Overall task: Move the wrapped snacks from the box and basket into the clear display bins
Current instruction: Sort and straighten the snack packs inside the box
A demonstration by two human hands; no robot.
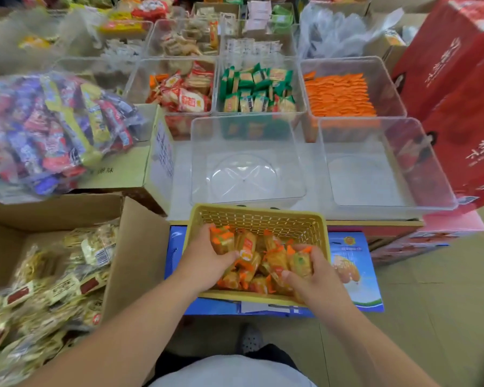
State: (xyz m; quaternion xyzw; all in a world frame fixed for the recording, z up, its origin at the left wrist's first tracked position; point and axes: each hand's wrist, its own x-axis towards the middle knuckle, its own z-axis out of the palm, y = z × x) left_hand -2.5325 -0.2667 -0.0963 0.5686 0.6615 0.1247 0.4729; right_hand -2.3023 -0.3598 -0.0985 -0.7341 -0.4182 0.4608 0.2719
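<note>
Head view shows both hands down in the yellow basket (257, 212), which sits just in front of the white surface (179, 174). The left hand (207, 263) has its grip closed round a cluster of orange wrapped snacks (274, 261), and the right hand (310, 275) has its grip curled over a few more. These packets look light, soft and crinkly, probably slippery in a bunch, so I'd scoop loose handfuls by the bodies rather than squeeze. Straight ahead stands an empty clear bin (243, 177), with a second bin (375, 177) beside it; only the basket's far rim lies between. A cardboard box (140, 247) of pale packets waits at left, and tall red cartons (458, 79) crowd the right.
</note>
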